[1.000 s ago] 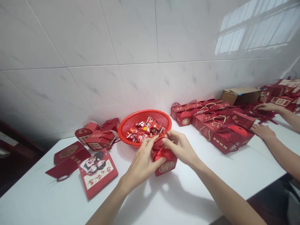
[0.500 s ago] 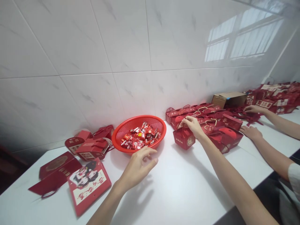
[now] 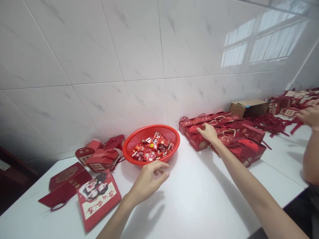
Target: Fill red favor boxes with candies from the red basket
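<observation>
My left hand [image 3: 152, 177] hovers over the white table just in front of a red plastic basket [image 3: 126, 145], fingers apart and holding nothing. Inside the basket lie wrapped candies [image 3: 153, 146], mostly red. To the right, my right hand [image 3: 208, 132] has its fingers pinched at the top of a small red gift box [image 3: 198, 142]. That box stands at the near left end of rows of similar boxes with cord handles. My fingers partly hide its handle.
At left lie partly folded red boxes [image 3: 99, 161], an opened box [image 3: 66, 181] and a flat printed box [image 3: 98, 202]. A brown carton [image 3: 249, 107] and red ribbons [image 3: 270, 122] sit farther right. A co-worker's blurred hand [image 3: 309, 114] is at the right edge. Behind is a tiled wall.
My right hand has moved the gift box back from the open table into line with the other boxes. My left hand stays in place. The co-worker's hands have shifted, and the view has turned slightly.
</observation>
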`<state>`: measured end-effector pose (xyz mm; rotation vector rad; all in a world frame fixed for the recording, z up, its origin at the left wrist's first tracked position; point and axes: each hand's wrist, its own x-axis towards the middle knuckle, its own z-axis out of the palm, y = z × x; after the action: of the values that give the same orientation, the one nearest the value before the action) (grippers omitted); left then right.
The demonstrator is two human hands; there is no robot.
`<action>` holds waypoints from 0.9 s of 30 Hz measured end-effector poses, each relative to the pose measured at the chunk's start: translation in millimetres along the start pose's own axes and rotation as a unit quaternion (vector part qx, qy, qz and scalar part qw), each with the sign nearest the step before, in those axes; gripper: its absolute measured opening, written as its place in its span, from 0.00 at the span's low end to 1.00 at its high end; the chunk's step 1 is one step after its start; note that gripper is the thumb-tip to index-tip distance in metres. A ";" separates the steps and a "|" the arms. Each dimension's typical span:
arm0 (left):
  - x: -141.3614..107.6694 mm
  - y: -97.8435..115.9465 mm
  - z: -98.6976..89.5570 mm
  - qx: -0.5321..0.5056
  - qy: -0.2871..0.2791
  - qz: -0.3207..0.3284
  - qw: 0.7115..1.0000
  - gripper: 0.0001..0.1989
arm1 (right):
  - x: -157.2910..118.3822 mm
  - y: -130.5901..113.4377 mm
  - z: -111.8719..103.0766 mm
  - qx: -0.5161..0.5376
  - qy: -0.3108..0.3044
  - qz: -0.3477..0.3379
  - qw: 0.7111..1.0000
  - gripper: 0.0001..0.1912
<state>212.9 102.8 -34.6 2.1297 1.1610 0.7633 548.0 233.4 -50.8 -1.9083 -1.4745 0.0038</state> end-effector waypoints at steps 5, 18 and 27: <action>0.7 0.4 0.7 0.001 -0.007 -0.001 1.000 0.13 | -28.6 -8.2 10.4 -0.115 -0.034 -0.099 0.988 0.25; -38.8 -25.2 -96.9 0.126 0.139 -0.114 0.976 0.19 | -33.4 -4.4 30.5 -0.216 -0.082 -0.168 0.958 0.19; -92.1 -110.0 -180.6 0.366 0.219 -0.287 0.858 0.17 | -72.9 -30.3 29.0 0.077 0.043 -0.317 0.944 0.14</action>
<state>-16.5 111.9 -13.1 1.9717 2.5154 0.5771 485.2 189.8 -86.0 -1.2289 -1.9009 -0.2498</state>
